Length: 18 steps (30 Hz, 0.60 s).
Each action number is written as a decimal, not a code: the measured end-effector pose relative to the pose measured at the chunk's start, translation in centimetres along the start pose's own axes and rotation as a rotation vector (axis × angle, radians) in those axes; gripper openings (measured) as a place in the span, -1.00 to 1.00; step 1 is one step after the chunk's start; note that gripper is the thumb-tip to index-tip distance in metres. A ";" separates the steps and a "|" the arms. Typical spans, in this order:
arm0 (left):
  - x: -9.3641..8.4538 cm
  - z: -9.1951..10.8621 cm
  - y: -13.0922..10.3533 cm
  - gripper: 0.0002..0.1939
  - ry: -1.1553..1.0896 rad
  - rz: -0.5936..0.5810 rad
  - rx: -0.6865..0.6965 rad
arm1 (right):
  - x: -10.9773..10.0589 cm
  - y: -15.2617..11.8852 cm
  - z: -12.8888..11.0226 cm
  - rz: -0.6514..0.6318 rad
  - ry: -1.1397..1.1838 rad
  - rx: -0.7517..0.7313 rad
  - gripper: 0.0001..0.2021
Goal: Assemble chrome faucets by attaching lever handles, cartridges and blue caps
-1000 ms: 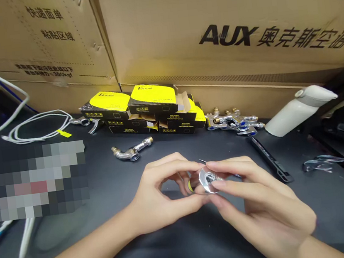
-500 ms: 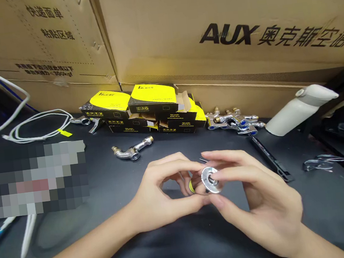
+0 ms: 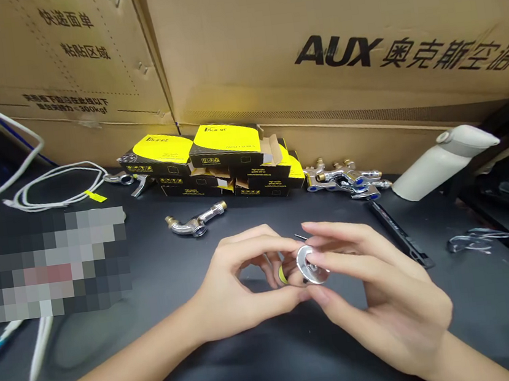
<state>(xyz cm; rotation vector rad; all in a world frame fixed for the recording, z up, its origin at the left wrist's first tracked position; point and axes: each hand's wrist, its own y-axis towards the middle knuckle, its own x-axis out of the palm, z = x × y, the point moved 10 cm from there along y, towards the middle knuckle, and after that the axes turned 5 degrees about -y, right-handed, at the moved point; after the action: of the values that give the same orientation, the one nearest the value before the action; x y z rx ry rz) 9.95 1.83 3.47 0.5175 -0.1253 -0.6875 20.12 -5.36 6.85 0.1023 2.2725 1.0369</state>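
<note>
Both hands are together above the front middle of the desk, around a shiny chrome faucet part with a round, hollow end facing me. My left hand is closed on it from the left, thumb below and fingers above. Between those fingers shows a yellow band; I cannot tell what it belongs to. My right hand grips the round end, its thumb at the lower edge and a fingertip at the opening. The fingers hide much of the part. A thin dark tip shows just behind them.
A chrome faucet body lies beyond my left hand. Stacked black-yellow boxes stand behind, with several chrome faucets to their right. A dark long tool, a white bottle and clear glasses lie right; white cables left.
The round end of the chrome part has tilted slightly. My right hand's fingers have shifted a little over it, while my left hand stays almost still.
</note>
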 end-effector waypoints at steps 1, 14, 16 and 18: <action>0.0 0.0 0.0 -0.67 -0.002 -0.001 -0.001 | 0.0 -0.1 0.0 0.009 -0.010 -0.002 -0.54; 0.1 -0.2 -0.1 -0.68 -0.108 0.012 -0.072 | -5.4 -2.5 9.1 -0.118 -0.407 0.465 -0.76; 0.1 -0.3 -0.2 -0.68 -0.115 0.000 -0.081 | -4.0 -4.9 11.9 -0.323 -0.467 0.461 -0.70; 0.2 -0.5 -0.3 -0.68 -0.105 -0.022 -0.085 | -3.3 -6.5 13.4 -0.381 -0.495 0.396 -0.75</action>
<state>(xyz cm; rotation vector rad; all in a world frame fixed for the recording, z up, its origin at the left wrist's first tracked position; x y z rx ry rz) 10.11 1.69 2.90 0.4017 -0.1880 -0.7382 31.65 -2.05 -2.60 0.0752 1.9065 0.3098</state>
